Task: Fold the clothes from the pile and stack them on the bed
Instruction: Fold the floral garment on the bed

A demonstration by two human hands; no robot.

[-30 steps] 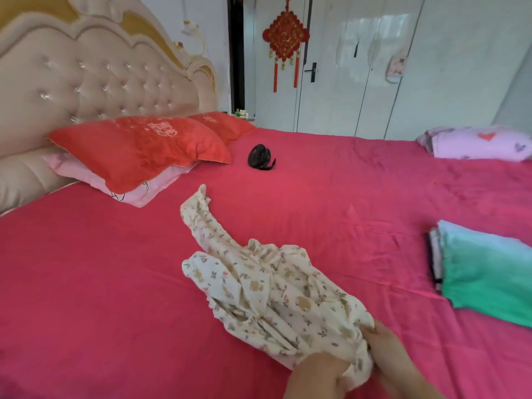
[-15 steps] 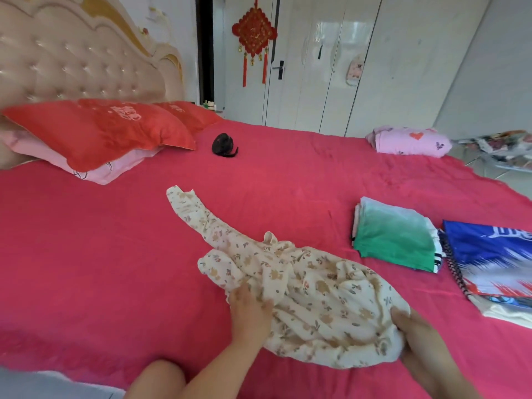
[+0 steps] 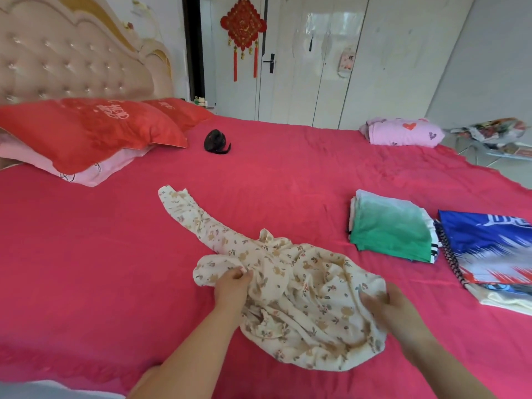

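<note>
floral garment [image 3: 302, 286] crumpled, blue item [image 3: 489, 243] cut off

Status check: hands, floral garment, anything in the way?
Left hand pinches floral garment at its left side; right hand grips its right edge. Garment crumpled, not yet folded. Green folded stack lies apart.

Lighting: bright, even and diffuse; source outside the frame.
Glare: pale streaked reflections on the glossy wardrobe doors [image 3: 313, 38], upper centre.
Shadows: faint and soft-edged, under the floral garment [image 3: 311, 306] and the forearms, lower centre.
Colour: the bed [image 3: 86, 254] reads as saturated pink-red, nearly flat in tone.
Blur: smearing on the blue printed cloth [image 3: 489, 246] at the right edge; fingers of the right hand [image 3: 385, 306] are soft.
Distortion: wide-angle bowing; wardrobe lines lean outward and the bed's far right edge curves.
</note>
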